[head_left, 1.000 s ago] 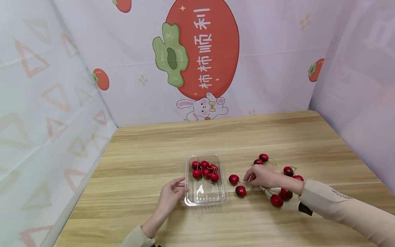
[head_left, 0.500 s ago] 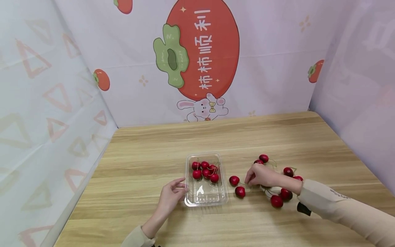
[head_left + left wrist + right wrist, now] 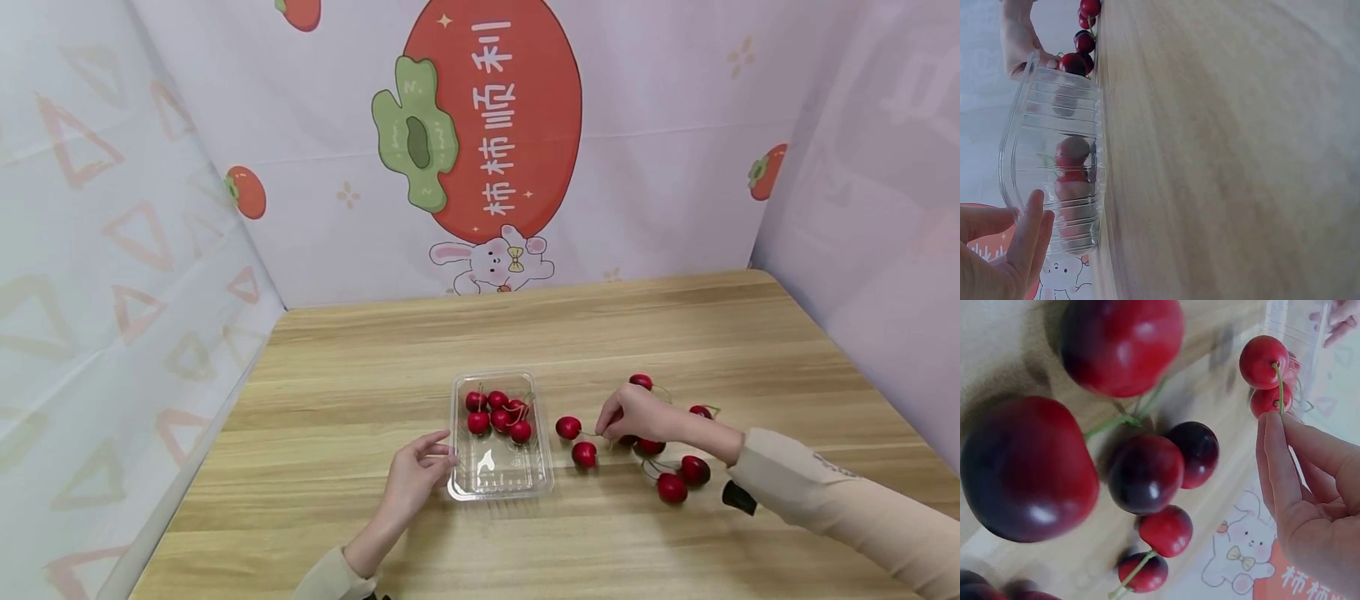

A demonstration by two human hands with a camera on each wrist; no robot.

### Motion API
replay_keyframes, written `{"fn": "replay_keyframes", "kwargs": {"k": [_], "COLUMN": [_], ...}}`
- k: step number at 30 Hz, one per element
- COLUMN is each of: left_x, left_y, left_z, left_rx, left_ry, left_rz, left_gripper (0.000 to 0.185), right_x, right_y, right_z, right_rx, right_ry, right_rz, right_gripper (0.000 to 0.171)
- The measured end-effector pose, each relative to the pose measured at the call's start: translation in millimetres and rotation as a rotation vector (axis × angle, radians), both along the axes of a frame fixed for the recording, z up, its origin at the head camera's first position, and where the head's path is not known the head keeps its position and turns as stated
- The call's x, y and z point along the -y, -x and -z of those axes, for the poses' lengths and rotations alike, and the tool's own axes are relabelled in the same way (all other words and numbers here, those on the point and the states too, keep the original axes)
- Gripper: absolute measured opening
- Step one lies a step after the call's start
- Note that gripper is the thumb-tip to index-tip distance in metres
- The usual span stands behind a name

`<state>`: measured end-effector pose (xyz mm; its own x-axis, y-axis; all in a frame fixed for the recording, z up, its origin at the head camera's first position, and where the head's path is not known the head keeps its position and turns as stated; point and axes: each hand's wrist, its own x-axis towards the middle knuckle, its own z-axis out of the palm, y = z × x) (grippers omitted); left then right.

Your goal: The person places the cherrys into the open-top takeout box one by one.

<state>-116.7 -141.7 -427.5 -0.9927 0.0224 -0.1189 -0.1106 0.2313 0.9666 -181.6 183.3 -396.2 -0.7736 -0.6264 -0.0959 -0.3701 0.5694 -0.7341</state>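
Leftmost, I have the left hand [image 3: 416,473] resting its fingertips against the side of a clear, rectangular plastic tray [image 3: 517,468]; its fingers lie loosely straight, that grip apart, and I judge the light touch is meant to steady a flimsy container. Inside, glossy red round cherries [image 3: 501,419] with green stems sit gathered at the far end. Just right of the tray, two shiny red cherries [image 3: 568,428] appear to lie near each other on the pale wood-grain table [image 3: 375,358]. Next along, my right hand [image 3: 636,414] has its grip together, fingertips pinching a thin green stem [image 3: 1279,387], probably to spare the fruit; I cannot tell whether both stems are caught. Further right lie loose dark-red cherries [image 3: 695,471].
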Motion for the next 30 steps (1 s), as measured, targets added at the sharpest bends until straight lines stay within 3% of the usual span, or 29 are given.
{"fn": "replay_keyframes", "kwargs": {"k": [30], "left_x": [-0.8], "left_y": [0.6], "left_z": [1.4], "left_rx": [-0.001], "left_ry": [0.003], "left_rz": [0.005], "left_gripper": [0.043], "right_x": [14.9], "right_y": [-0.2], "right_z": [-30.5], "right_rx": [0.108], "right_ry": [0.098], "right_rz": [0.110], "right_gripper": [0.007]}}
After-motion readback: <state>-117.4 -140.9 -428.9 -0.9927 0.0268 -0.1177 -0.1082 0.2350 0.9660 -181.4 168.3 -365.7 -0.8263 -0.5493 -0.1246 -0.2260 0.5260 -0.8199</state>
